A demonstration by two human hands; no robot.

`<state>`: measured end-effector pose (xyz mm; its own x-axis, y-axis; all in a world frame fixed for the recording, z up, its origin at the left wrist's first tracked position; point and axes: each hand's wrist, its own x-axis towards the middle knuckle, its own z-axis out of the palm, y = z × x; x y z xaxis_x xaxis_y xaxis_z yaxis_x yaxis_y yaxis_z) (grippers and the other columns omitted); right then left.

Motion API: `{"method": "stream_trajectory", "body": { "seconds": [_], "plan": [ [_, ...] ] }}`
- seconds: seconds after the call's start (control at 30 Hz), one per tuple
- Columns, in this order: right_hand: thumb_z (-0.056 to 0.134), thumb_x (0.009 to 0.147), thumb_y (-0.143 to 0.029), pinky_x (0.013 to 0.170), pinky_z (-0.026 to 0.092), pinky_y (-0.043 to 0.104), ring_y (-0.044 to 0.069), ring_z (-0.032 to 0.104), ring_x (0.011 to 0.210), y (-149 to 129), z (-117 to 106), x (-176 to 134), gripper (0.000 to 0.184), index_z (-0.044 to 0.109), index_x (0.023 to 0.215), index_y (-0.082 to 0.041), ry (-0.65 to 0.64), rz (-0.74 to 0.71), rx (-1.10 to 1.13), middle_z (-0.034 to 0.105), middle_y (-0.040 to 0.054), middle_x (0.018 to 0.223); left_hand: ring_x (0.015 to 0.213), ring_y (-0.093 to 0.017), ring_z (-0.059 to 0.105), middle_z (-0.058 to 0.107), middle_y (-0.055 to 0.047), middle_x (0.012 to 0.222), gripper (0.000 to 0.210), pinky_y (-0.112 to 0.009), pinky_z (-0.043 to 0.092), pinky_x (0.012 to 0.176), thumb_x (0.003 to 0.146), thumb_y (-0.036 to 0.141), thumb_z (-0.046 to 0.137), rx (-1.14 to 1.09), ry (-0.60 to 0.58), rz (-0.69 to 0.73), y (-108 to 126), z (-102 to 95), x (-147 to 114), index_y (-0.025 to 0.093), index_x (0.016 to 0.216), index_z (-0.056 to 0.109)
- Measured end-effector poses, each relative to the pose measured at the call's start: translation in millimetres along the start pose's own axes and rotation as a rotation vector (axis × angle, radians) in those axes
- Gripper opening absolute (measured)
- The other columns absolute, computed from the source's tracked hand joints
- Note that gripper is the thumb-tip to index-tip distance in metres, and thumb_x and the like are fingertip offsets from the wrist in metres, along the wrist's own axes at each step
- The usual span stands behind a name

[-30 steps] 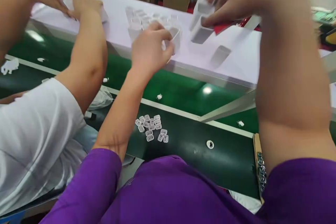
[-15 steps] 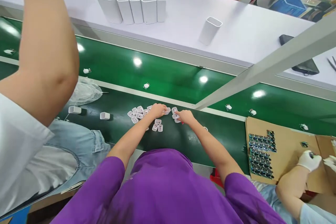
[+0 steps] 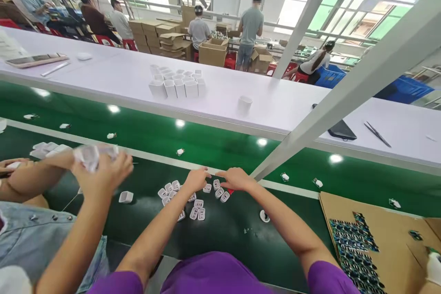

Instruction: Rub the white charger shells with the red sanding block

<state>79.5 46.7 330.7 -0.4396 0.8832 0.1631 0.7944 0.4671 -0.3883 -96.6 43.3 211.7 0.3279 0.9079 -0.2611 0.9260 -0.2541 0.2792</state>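
Handling small slotted white caps point(image 3: 198, 203) looks like the step in hand. They lie in loose groups on the dark bench point(image 3: 234, 234), some left of the hands, three just to the right, and one single cap point(image 3: 207, 188) lying just below the gap between the hands. The left hand point(image 3: 196, 180) and right hand point(image 3: 237, 178) are apart, fingertips pointing at each other across that narrow gap. I cannot tell whether either pinches anything, since the backs of the hands face the camera.

A next move on these caps would call for a light fingertip grip, picking one without nudging its neighbours.

The left forearm covers part of the left cluster, so its count is uncertain. A red object point(image 3: 230, 191) shows only as a sliver beneath the right hand; I cannot identify it. Whitish specks point(image 3: 248, 230) on the bench are too small to name. At left, a co-worker's hand point(image 3: 106, 172) holds something pale and blurred; at right, another person is cut off by the frame.
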Motion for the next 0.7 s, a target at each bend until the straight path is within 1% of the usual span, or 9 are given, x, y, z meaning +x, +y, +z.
{"method": "stream_trajectory", "body": {
  "seconds": [0.13, 0.23, 0.33, 0.4, 0.47, 0.53, 0.6, 0.63, 0.7],
  "plan": [
    [0.059, 0.094, -0.035, 0.076, 0.05, 0.03, 0.023, 0.07, 0.089, 12.2, -57.3, 13.7, 0.037, 0.063, 0.13, -0.026, 0.114, -0.005, -0.024, 0.077, 0.0047, 0.09, 0.106, -0.021, 0.065, 0.065, -0.009, 0.122, 0.03, -0.039, 0.058, 0.088, 0.096, 0.04, 0.061, -0.118, 0.291, 0.064, 2.2, -44.2, -14.6, 0.022, 0.119, 0.064],
    [0.053, 0.095, -0.037, 0.074, 0.048, 0.032, 0.023, 0.069, 0.081, 25.3, -105.8, 39.5, 0.042, 0.06, 0.135, -0.025, 0.255, 0.054, -0.106, 0.075, 0.004, 0.083, 0.093, -0.02, 0.069, 0.073, -0.006, 0.108, 0.022, -0.034, 0.058, 0.081, 0.095, 0.036, 0.057, -0.192, 0.511, 0.091, 2.5, -85.8, -25.4, 0.024, 0.106, 0.072],
    [0.059, 0.09, -0.044, 0.074, 0.047, 0.035, 0.03, 0.067, 0.088, 36.9, -130.8, 72.1, 0.055, 0.055, 0.138, -0.018, 0.236, 0.177, -0.171, 0.075, 0.0082, 0.086, 0.081, -0.018, 0.069, 0.076, -0.003, 0.095, 0.023, -0.029, 0.055, 0.075, 0.09, 0.034, 0.056, -0.293, 0.735, 0.058, 4.1, -123.7, -36.3, 0.024, 0.092, 0.077],
    [0.064, 0.085, -0.046, 0.074, 0.046, 0.036, 0.03, 0.066, 0.09, 43.1, -130.7, 87.8, 0.057, 0.059, 0.131, -0.013, 0.175, 0.194, -0.115, 0.074, 0.0103, 0.085, 0.075, -0.016, 0.066, 0.076, -0.002, 0.089, 0.023, -0.027, 0.054, 0.073, 0.087, 0.036, 0.058, -0.369, 0.835, 0.04, 6.3, -139.0, -43.5, 0.023, 0.086, 0.077],
    [0.065, 0.082, -0.049, 0.07, 0.046, 0.033, 0.026, 0.065, 0.082, 46.8, -120.7, 92.7, 0.051, 0.063, 0.118, -0.013, 0.166, 0.137, 0.098, 0.072, 0.0086, 0.081, 0.069, -0.015, 0.065, 0.075, -0.001, 0.082, 0.022, -0.026, 0.054, 0.07, 0.085, 0.036, 0.059, -0.45, 0.877, 0.041, 9.2, -144.3, -50.5, 0.022, 0.084, 0.077],
    [0.063, 0.08, -0.058, 0.058, 0.043, 0.029, 0.017, 0.059, 0.061, 46.1, -104.4, 86.2, 0.051, 0.061, 0.109, -0.017, 0.156, 0.04, 0.485, 0.069, 0.0036, 0.075, 0.065, -0.014, 0.063, 0.073, -0.001, 0.077, 0.022, -0.025, 0.053, 0.065, 0.085, 0.038, 0.061, -0.554, 0.904, 0.046, 13.4, -141.8, -57.3, 0.022, 0.087, 0.077],
    [0.059, 0.075, -0.072, 0.043, 0.033, 0.025, 0.01, 0.044, 0.04, 40.1, -83.4, 72.4, 0.059, 0.057, 0.103, -0.021, 0.076, -0.053, 0.921, 0.065, -0.0016, 0.065, 0.063, -0.013, 0.063, 0.073, -0.001, 0.079, 0.024, -0.024, 0.052, 0.061, 0.085, 0.04, 0.064, -0.645, 0.925, 0.07, 19.5, -136.8, -63.4, 0.022, 0.095, 0.076],
    [0.058, 0.072, -0.078, 0.039, 0.028, 0.025, 0.008, 0.036, 0.033, 35.2, -71.8, 64.9, 0.062, 0.055, 0.098, -0.022, 0.022, -0.087, 1.09, 0.063, -0.0033, 0.06, 0.064, -0.013, 0.063, 0.073, -0.001, 0.082, 0.027, -0.024, 0.052, 0.06, 0.085, 0.043, 0.065, -0.673, 0.938, 0.099, 23.4, -134.9, -66.1, 0.022, 0.1, 0.075],
    [0.062, 0.067, -0.082, 0.034, 0.022, 0.023, 0.007, 0.032, 0.029, 23.3, -47.6, 52.1, 0.064, 0.052, 0.09, -0.022, -0.092, -0.128, 1.303, 0.058, -0.0051, 0.053, 0.067, -0.012, 0.064, 0.073, -0.002, 0.092, 0.034, -0.024, 0.053, 0.061, 0.085, 0.047, 0.069, -0.676, 0.977, 0.19, 32.0, -133.3, -70.4, 0.023, 0.109, 0.072]
  ]
}}
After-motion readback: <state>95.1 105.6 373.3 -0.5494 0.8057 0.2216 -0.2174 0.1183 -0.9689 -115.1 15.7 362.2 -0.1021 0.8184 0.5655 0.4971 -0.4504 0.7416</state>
